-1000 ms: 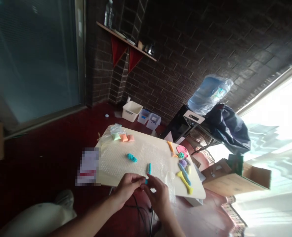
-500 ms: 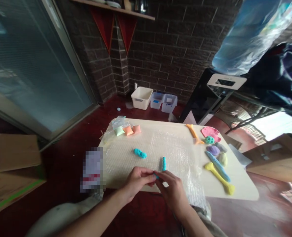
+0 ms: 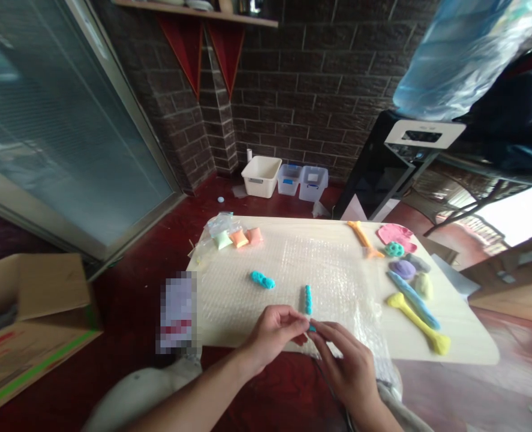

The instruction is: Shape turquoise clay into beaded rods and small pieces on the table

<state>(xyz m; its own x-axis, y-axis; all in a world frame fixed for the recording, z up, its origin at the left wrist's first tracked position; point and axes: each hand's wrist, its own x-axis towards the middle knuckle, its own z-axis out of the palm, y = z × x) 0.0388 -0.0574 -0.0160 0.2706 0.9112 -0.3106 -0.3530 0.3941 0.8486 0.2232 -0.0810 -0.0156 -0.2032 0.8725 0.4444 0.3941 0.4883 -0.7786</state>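
Near the table's front edge, my left hand (image 3: 278,333) and my right hand (image 3: 344,357) meet fingertip to fingertip. Between them they pinch a small piece of turquoise modelling clay (image 3: 312,328), mostly covered by the fingers. Just beyond the fingertips a thin, beaded turquoise clay strip (image 3: 308,299) lies on the bubble wrap (image 3: 288,258). To its left rests a thicker, lumpy turquoise clay piece (image 3: 263,279).
Green, orange and pink clay packets (image 3: 239,239) lie at the table's back left. On the right are a yellow bone-shaped clay piece (image 3: 418,324), a blue clay roll (image 3: 413,300) and an orange one (image 3: 363,239). Plastic bins (image 3: 261,177) stand by the wall.
The camera view has shifted, so the table and clay pieces sit slightly differently in the picture. Both hands stay together around the small turquoise piece, now slightly nearer the table's front edge.
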